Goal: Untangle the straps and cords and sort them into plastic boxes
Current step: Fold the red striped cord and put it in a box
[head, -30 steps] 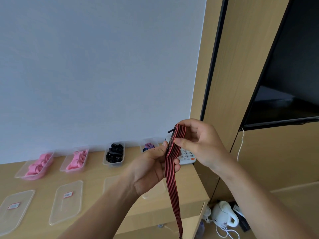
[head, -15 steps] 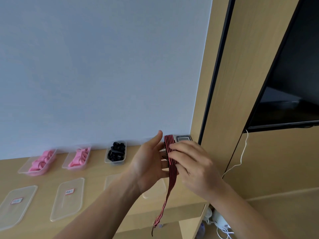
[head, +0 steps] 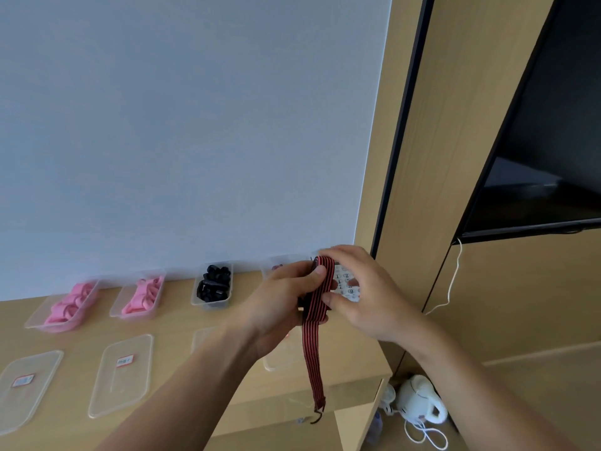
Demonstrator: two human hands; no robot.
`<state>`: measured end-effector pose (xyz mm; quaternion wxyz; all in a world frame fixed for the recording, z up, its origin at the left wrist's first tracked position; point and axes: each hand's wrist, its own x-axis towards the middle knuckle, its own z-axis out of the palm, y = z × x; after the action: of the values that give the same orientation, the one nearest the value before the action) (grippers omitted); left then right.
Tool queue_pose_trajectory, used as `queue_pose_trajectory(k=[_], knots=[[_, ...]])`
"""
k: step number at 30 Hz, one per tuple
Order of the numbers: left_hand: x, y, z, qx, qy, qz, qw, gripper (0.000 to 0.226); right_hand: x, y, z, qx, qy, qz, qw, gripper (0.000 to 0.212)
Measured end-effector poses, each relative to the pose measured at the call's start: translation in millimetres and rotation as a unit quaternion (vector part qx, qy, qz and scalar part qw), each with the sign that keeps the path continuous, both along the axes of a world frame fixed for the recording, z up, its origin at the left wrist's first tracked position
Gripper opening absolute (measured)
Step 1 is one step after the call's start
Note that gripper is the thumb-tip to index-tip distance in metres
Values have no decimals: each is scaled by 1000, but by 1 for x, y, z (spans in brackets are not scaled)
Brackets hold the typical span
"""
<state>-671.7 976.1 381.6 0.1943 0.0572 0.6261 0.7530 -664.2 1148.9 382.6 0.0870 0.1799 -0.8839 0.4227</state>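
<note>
Left hand (head: 276,307) grips striped strap (head: 313,353), right hand (head: 370,297) pinches its top. Surface (head: 175,320) carries boxes (head: 211,305), lids (head: 122,375); TV (head: 536,157) right, kettle (head: 419,402) on floor (head: 536,402).

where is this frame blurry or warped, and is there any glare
Head view: the right hand is smeared by motion blur along its upper edge, while the striped strap looks fairly crisp; the wide lens tilts the dark wall trim and the television; the screen shows a pale reflection, no harsh glare.
</note>
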Motion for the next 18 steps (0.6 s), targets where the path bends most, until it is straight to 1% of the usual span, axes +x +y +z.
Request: queue_pose_trajectory(k=[1, 3, 6, 8, 10, 14, 16, 18], knots=[[1, 1, -1, -2, 3, -6, 1000, 26, -1, 0, 4, -12, -15, 13, 1000, 53], [2, 2, -1, 5, 1, -12, 1000, 27, -2, 1, 9, -33, -22, 2, 999, 50], [1, 1, -2, 32, -13, -12, 999, 41, -2, 1, 14, -48, -21, -24, 998, 48], [1, 0, -3, 29, -20, -21, 999, 45, -1, 1, 17, -69, 5, -29, 997, 42], [2, 1, -5, 29, -41, -23, 998, 45, -1, 0, 18, -82, 36, -36, 995, 40], [4, 3, -7, 82, -100, -2, 992, 45, 0, -4, 15, -96, 89, -42, 991, 39], [6, 2, -7, 72, -122, -5, 990, 53, 0, -7, 12, -79, 138, -55, 986, 42], [9, 1, -7, 39, -132, -18, 990, 63, 0, -11, 7, -54, 198, -66, 977, 44]])
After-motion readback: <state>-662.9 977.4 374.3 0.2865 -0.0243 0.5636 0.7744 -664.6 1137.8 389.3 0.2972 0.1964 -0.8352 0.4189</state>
